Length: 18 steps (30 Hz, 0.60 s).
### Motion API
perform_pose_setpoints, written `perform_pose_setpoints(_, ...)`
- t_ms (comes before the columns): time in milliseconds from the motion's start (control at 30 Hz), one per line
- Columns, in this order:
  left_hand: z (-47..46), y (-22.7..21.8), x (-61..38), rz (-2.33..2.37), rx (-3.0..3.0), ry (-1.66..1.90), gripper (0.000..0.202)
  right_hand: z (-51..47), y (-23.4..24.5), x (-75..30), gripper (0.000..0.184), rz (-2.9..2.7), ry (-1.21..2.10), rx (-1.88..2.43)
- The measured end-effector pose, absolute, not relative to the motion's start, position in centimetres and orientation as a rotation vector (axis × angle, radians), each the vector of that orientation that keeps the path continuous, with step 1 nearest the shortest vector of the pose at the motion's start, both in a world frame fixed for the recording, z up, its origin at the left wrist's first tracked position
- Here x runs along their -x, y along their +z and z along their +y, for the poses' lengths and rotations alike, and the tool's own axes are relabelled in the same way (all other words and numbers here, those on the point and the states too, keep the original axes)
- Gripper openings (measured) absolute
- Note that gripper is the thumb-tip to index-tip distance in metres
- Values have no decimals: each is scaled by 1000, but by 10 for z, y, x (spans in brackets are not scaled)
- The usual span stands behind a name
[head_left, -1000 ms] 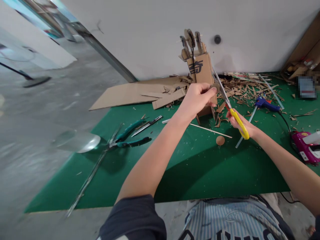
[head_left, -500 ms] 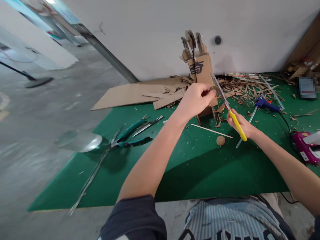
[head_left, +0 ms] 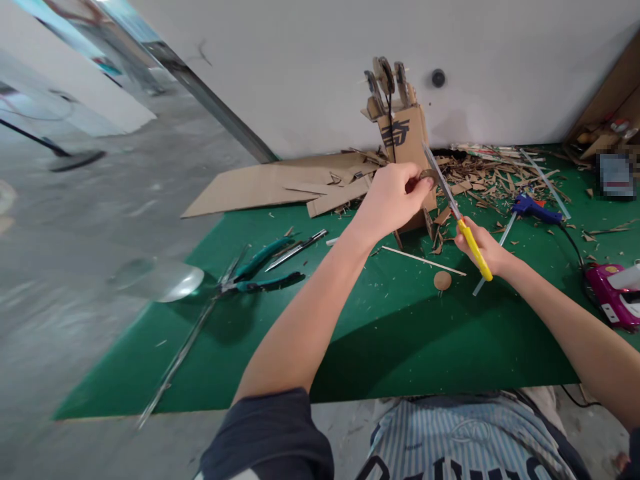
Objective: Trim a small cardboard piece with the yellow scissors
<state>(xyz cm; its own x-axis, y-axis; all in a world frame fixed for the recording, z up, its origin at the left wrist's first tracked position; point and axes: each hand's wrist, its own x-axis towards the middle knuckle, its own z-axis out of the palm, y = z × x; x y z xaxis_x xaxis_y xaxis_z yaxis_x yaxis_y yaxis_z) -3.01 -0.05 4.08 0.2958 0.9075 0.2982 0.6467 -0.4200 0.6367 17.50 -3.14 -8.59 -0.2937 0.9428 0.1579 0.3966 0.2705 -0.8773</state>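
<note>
My left hand (head_left: pixel 393 197) is closed on a small round cardboard disc (head_left: pixel 428 177), held above the green mat (head_left: pixel 320 333). My right hand (head_left: pixel 481 248) grips yellow-handled scissors (head_left: pixel 457 217); their blades point up to the left and meet the edge of the disc. A second cardboard disc (head_left: pixel 442 280) lies on the mat just below my hands. Behind them stands a cardboard model (head_left: pixel 400 130) with small wheels on top.
Flat cardboard sheets (head_left: pixel 280 183) and a heap of scraps (head_left: pixel 495 177) lie at the back. Green pliers (head_left: pixel 260 270), a thin stick (head_left: pixel 423 260), a blue glue gun (head_left: pixel 535 210) and a pink tool (head_left: pixel 615 293) rest on the mat.
The scissor handles have drawn slightly closer together at the disc; both hands stay almost where they were.
</note>
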Motion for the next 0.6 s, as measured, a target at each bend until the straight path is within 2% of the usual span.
perform_pose_setpoints(300, 0, 43, 37, 1280, -2151, 950, 38, -32, -84, -175, 42, -1867, 914, 1235)
perform_pose_setpoints(500, 2, 42, 34, 1291, -2147, 998, 39, -30, -90, -171, 53, -1767, 905, 1291)
perform_pose_setpoints(600, 8, 34, 32, 1191, -1952, 1122, 30, -30, -94, -171, 58, -1666, 946, 1253)
